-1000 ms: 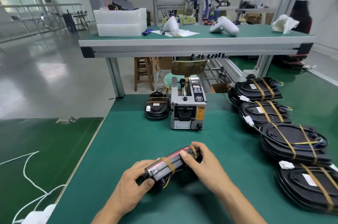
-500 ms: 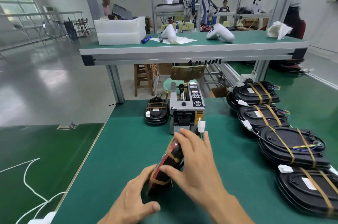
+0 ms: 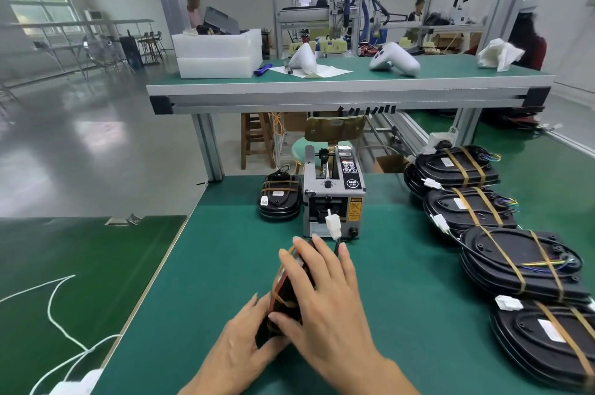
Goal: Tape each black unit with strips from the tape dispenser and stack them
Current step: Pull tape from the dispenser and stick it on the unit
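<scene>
Compared with half a second earlier, the black unit (image 3: 286, 291) is found in nearly the same place on the green bench (image 3: 206, 282), stood on its edge and tilted, in front of the tape dispenser (image 3: 335, 198). The right hand (image 3: 325, 301) has been laid further over the unit's upper side, its fingers straight and spread across it, the thumb set against the near end. The left hand (image 3: 238, 346) has been brought up against the near lower edge, where the unit is touched by its extended fingers; whether a true grip is closed round it cannot be told. A second ago the unit was held lying across between both hands. Tan tape bands are seen round the unit. A white connector (image 3: 333, 224) on a lead is raised above the right fingertips, directly before the dispenser's mouth.

To the left of the dispenser a small stack of taped units (image 3: 279, 201) is placed, just beside it. Along the right side of the bench a row of taped stacks (image 3: 515, 259) is laid, each bound with two tan strips, with white plugs and coloured wires projecting. A white cable (image 3: 54, 307) is trailed over the floor mat at the left. Beyond, a second bench (image 3: 347, 88) is loaded with white boxes (image 3: 219, 53) and white housings.
</scene>
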Demonstrator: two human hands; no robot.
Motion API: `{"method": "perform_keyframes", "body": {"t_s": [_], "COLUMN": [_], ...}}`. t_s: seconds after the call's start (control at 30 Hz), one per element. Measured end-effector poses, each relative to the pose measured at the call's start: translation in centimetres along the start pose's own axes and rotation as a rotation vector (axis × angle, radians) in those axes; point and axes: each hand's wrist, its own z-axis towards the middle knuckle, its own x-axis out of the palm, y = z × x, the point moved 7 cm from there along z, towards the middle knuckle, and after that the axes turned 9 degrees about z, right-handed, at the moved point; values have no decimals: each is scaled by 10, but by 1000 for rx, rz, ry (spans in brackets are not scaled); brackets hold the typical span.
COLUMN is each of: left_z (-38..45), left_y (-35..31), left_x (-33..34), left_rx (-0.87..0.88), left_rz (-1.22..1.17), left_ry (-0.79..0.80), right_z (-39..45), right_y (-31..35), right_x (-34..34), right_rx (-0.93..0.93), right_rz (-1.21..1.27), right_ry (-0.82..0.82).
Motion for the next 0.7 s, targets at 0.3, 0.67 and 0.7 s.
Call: {"method": "perform_keyframes", "body": {"t_s": [0.3,0.67,0.7], "left_z": [-3,-5,-5], "left_y": [-1,-12,-12], "left_x": [-3,-14,-15], "left_rx": [5,3,-1], "left_rz": [53,44,48], "left_ry": [-13,-70,-69], "right_z": [5,62,64], "right_y": [-110,-163,-165], "right_x": [-42,50,53], "right_rx": [630,1046,1049], "right_rz": [721,762,757], "right_ry": [-689,-183,-199]}}
